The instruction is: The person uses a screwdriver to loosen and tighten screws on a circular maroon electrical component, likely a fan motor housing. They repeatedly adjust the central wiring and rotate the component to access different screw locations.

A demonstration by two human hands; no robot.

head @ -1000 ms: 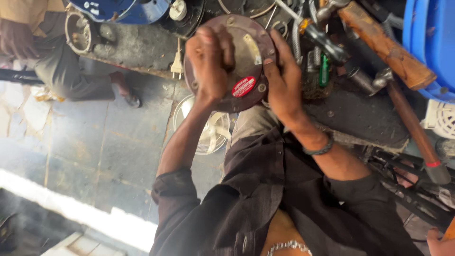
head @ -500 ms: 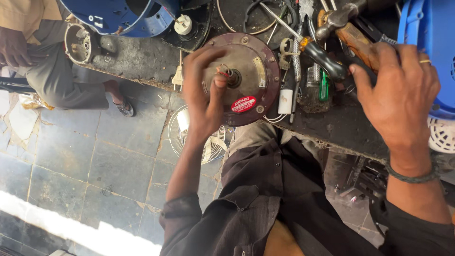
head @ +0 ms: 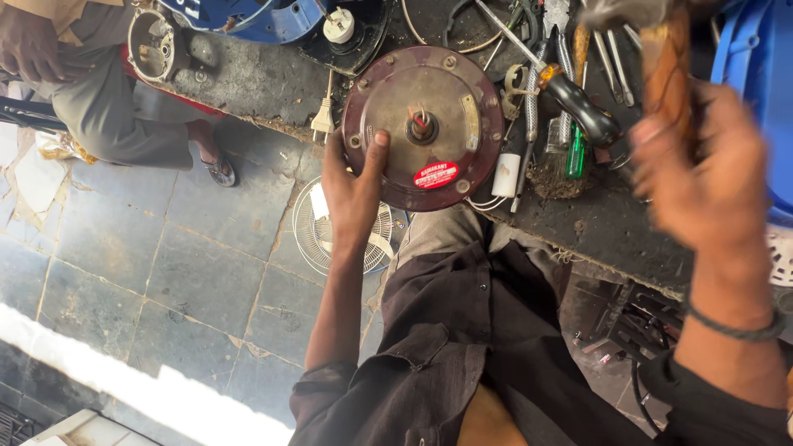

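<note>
I am steadying the round maroon motor housing [head: 423,125] with my left hand [head: 353,186], fingers resting flat, not clenched. My right hand [head: 702,177] is grasping a wooden-handled hammer [head: 665,62]; housing screws are remaining in place.

The round maroon metal motor housing [head: 423,128] lay on the dark grimy surface [head: 239,78], the white plug [head: 322,122] to its left, the green-handled screwdriver [head: 576,153] to its right, the white wire fan guard [head: 334,235] on the floor below.

Motor housing [head: 423,124] dull maroon painted metal; hammer handle [head: 666,62] worn brown wood; bench [head: 239,78] rough, grimy.
</note>
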